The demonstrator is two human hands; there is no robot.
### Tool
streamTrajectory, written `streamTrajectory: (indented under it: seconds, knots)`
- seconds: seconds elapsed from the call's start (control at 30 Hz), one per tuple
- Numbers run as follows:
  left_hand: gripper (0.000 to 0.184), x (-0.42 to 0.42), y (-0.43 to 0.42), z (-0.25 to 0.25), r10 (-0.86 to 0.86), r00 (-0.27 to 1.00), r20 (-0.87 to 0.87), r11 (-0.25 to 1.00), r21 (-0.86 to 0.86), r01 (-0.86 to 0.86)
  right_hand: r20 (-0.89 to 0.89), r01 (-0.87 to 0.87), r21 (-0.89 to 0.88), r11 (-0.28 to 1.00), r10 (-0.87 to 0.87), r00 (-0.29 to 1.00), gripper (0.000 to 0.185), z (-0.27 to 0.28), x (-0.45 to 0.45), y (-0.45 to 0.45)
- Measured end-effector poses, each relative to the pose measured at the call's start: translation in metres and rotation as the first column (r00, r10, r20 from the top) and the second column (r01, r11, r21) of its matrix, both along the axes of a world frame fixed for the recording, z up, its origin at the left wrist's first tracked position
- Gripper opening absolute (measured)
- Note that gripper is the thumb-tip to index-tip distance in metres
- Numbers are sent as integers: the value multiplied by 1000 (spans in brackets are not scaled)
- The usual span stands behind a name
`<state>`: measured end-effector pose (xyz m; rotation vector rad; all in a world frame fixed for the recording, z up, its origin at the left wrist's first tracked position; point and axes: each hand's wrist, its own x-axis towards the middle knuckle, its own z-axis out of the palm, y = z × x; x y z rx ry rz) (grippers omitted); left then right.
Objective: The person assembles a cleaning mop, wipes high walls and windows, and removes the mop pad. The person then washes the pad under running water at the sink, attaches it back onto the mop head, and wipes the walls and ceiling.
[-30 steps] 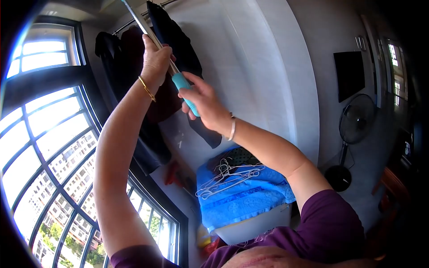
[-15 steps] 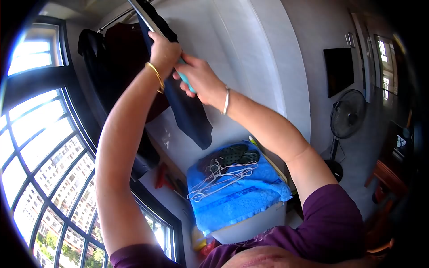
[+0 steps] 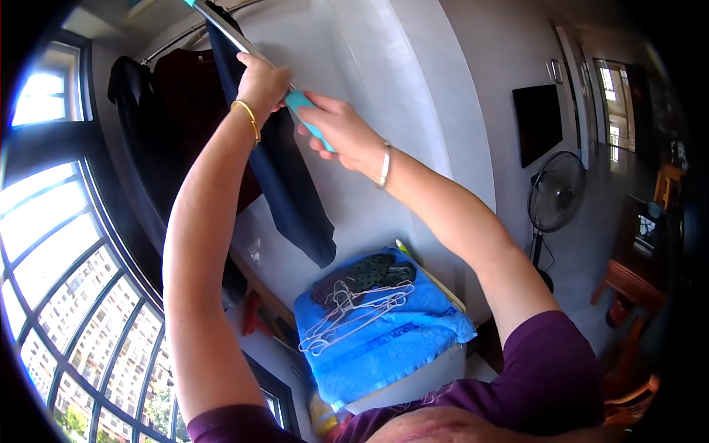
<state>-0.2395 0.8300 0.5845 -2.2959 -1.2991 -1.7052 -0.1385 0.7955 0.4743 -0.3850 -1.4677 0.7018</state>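
My left hand, with a gold bracelet at the wrist, wraps around the silver shaft of a clothes pole. Lower down, my right hand grips its turquoise handle. Slanting up to the left, the pole runs out of view at the top, so its tip is hidden. Behind my hands hang dark trousers; how their upper end is held cannot be made out. A maroon shirt and a dark garment hang beside them from a rail.
White wire hangers lie on a blue cloth over a pale box, next to dark folded fabric. A barred window is at the left. A standing fan and wooden furniture are at the right.
The view has shifted, so the room sits slightly lower and more to the left. My right hand has moved a little down the pole's handle, showing more turquoise. Both hands keep their hold.
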Motion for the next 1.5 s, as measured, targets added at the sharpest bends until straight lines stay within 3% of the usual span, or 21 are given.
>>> streamTrajectory:
  seconds: [0.07, 0.13, 0.2, 0.27, 0.4, 0.53, 0.57, 0.6, 0.67, 0.77, 0.83, 0.97, 1.03, 1.13, 1.17, 1.23, 1.37, 1.4, 1.43, 1.47, 1.5]
  knots:
    - [89, 10, 16, -8, -32, 999, 8, 999, 24, 32, 7, 51, -31, 998, -51, 999, 31, -16, 15, 0]
    - [91, 22, 15, -19, -214, 976, 40, 977, 15, 213, -8, 241, 119, 963, -241, 970, 32, -30, 31, 3]
    - [91, 38, 25, -16, -170, 984, 55, 979, 124, 162, -16, 288, 129, 949, -289, 957, 33, -37, 51, 4]
    - [90, 56, 17, -10, -233, 964, 132, 966, 143, 214, -10, 483, 260, 836, -497, 867, 35, -41, 71, -1]
    - [89, 98, 12, -7, -503, 839, 209, 864, 135, 484, -47, 619, 318, 718, -640, 767, 39, -40, 119, -20]
    - [93, 143, 19, -9, -732, 651, 200, 681, 236, 694, 46, 553, 190, 811, -570, 820, 49, -33, 166, -45]
    - [91, 154, 19, -10, -782, 583, 222, 624, 263, 736, 88, 356, 142, 924, -370, 925, 50, -30, 180, -49]
    - [91, 162, 20, -11, -785, 578, 222, 619, 266, 739, 90, 361, 144, 921, -376, 922, 50, -28, 193, -56]
    - [82, 175, 10, -8, -857, 476, 196, 514, 261, 817, 124, 93, -134, 987, -77, 989, 45, -20, 212, -74]
    - [58, 202, 1, -1, -862, 430, 269, 489, 217, 845, 265, 258, -36, 966, -240, 934, 47, -11, 236, -85]
    - [52, 218, -6, 3, -880, 396, 263, 443, 155, 883, 292, 550, 142, 823, -565, 771, 52, -10, 248, -94]
    - [48, 260, -23, -19, -889, 290, 353, 362, 157, 919, 280, 598, 255, 760, -650, 707, 50, -25, 310, -93]
    - [50, 276, -28, -32, -880, 230, 416, 314, 146, 938, 165, 685, 609, 401, -908, 386, 48, -38, 336, -87]
    - [49, 280, -26, -31, -880, 129, 458, 215, 142, 966, 230, 848, 502, 169, -972, 58, 44, -32, 326, -104]
    - [42, 276, -27, -27, -888, 95, 449, 182, 155, 971, 231, 847, 505, 167, -972, 55, 44, -32, 324, -97]
    - [27, 265, -21, -15, -911, 51, 410, 140, 190, 972, -81, 699, 709, -97, -995, -55, 47, -22, 316, -81]
    - [10, 250, 6, 1, -917, 61, 394, 158, 220, 963, -102, 671, 725, -155, -988, -117, 50, -11, 296, -57]
    - [10, 247, 13, 1, -918, 56, 392, 156, 227, 961, 155, 773, 570, 279, -960, 233, 46, -3, 300, -55]
    - [11, 245, 20, 0, -911, 9, 412, 137, 282, 950, 315, 692, 295, 659, -751, 581, 45, 5, 303, -53]
    - [13, 244, 27, -2, -901, -37, 432, 121, 334, 935, 336, 444, -37, 895, -407, 849, 45, 9, 304, -49]
    - [12, 242, 34, -2, -920, 2, 391, 125, 291, 948, 328, 406, -67, 912, -364, 872, 48, 9, 302, -44]
